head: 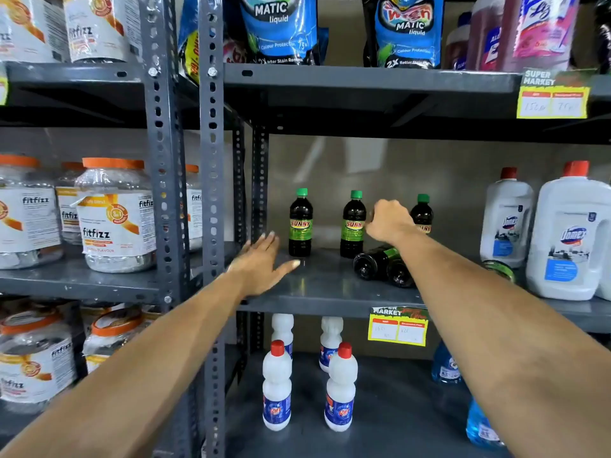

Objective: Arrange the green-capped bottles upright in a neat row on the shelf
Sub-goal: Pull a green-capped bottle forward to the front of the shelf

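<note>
From the head camera, three green-capped Sunny bottles stand upright along the back of the grey metal shelf: one at the left, one in the middle, and one at the right, partly hidden behind the right hand. At least two more bottles lie on their sides, bases toward the camera, just in front of the middle one.

The right hand is curled, knuckles up, between the middle and right bottles; whether its fingers clamp anything I cannot tell, since they are turned away. The left hand hovers flat over the shelf's left end, fingers spread and holding nothing.

The step in hand looks like reaching for another bottle to stand up. Next, a fallen bottle needs gripping round its body, tipping upright and setting in a gap of the row, without knocking its neighbours.

White Domex jugs crowd the shelf's right end. Slotted uprights divide this bay from Fitfizz jars; a yellow price tag hangs below.
</note>
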Demonstrator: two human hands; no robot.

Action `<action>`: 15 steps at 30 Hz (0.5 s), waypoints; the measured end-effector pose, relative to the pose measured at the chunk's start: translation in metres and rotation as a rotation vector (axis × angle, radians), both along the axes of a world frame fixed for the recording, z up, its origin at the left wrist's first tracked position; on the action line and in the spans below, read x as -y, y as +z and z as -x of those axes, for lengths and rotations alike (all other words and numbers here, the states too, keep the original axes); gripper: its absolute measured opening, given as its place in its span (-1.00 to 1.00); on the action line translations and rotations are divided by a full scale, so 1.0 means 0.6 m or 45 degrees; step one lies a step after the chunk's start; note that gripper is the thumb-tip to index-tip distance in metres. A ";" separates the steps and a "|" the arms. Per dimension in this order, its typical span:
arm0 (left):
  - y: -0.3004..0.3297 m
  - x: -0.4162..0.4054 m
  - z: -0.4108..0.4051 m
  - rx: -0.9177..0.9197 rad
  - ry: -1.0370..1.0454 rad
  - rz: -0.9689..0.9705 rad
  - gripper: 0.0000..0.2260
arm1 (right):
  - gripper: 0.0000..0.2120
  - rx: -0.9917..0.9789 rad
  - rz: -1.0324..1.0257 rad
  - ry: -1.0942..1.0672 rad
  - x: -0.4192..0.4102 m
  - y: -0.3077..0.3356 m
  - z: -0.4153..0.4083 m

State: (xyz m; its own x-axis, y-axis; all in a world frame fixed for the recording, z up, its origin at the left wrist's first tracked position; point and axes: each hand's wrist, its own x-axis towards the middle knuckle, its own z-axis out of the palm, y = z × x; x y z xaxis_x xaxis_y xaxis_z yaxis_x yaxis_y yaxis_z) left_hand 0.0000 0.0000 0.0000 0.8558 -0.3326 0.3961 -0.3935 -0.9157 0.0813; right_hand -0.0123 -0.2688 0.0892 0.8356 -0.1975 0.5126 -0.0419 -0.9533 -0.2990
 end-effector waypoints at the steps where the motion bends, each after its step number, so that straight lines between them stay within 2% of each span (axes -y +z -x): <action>1: -0.009 -0.008 0.003 -0.063 0.008 0.010 -0.19 | -0.70 -0.065 0.005 -0.024 0.001 -0.006 -0.003; 6: -0.045 -0.003 0.024 -0.252 -0.044 0.030 -0.21 | -0.60 -0.329 0.022 -0.094 -0.005 -0.044 -0.014; 12: -0.055 -0.003 0.024 -0.293 0.011 -0.013 -0.18 | -0.64 -0.395 0.024 -0.179 -0.004 -0.052 -0.042; 15: -0.051 -0.003 0.021 -0.320 -0.002 -0.023 -0.18 | -0.53 -0.476 -0.019 -0.205 0.001 -0.054 -0.053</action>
State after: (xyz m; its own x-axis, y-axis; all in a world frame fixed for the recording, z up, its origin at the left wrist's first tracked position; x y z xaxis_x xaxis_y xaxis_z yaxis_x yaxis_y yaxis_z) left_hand -0.0129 0.0017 -0.0307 0.9263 -0.3389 0.1649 -0.3642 -0.9174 0.1604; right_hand 0.0194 -0.2692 0.0567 0.9215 -0.3465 0.1757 -0.2990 -0.9212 -0.2488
